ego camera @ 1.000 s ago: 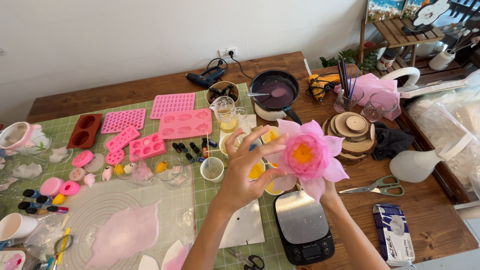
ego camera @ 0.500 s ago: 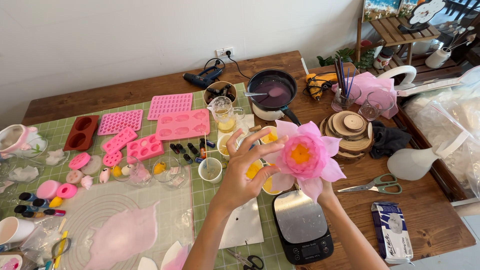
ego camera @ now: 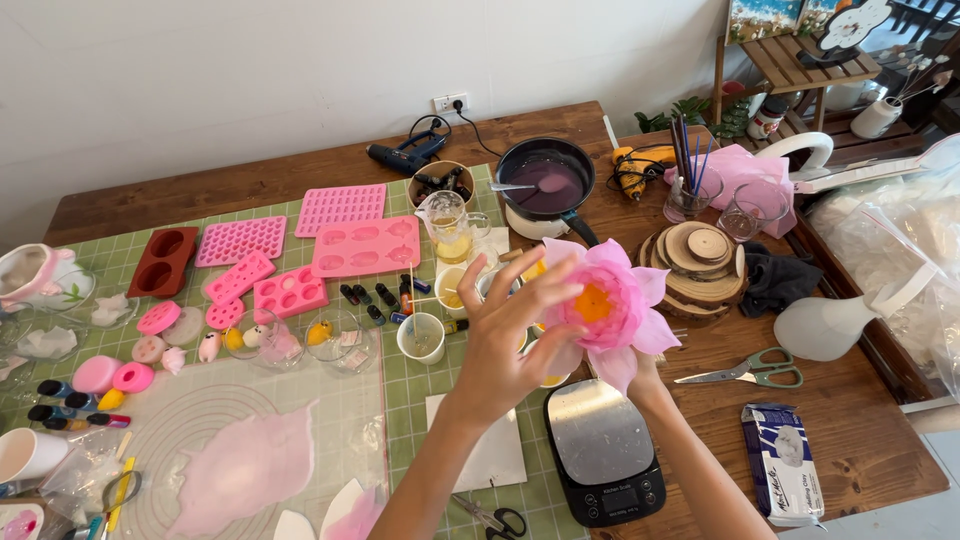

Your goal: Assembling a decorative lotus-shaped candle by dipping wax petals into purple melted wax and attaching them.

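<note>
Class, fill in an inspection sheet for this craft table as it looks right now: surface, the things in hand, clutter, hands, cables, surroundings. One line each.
Surface: wooden table, its left part covered by a green gridded mat.
Things in hand: pink petalled flower with an orange centre, held up above the table.
Clutter: pink moulds, small cups, scissors, digital scale, pan of purple liquid, stacked wood slices.
Hands: left hand spread open, fingertips at the petals; right hand supports the flower from below, mostly hidden.
Cables: black cord runs from the wall socket toward the pan.
Surroundings: white wall, wooden shelf at right.
</note>
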